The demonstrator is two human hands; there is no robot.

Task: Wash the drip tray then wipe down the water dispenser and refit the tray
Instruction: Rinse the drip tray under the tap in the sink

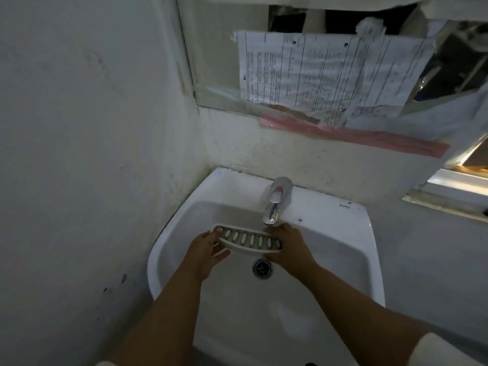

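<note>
The left hand [204,249] and right hand [286,244] each grip an end of the slotted white drip tray [248,240], holding it level inside the washbasin [343,233] just below the chrome tap [274,204], apparently for rinsing.

Glossy white ceramic basin [343,233], shiny chrome tap [276,204], smooth plastic drip tray [248,240], rough painted wall [79,128].

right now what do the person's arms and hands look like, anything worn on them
Both forearms are bare from wrist to near the elbow. The left hand and right hand wear no gloves, and no watch, ring or bracelet shows. At the bottom edge of the view a pale, light-coloured sleeve covers the right upper arm, and a sliver of similar pale fabric shows by the left arm. The dim light hides finer detail.
</note>
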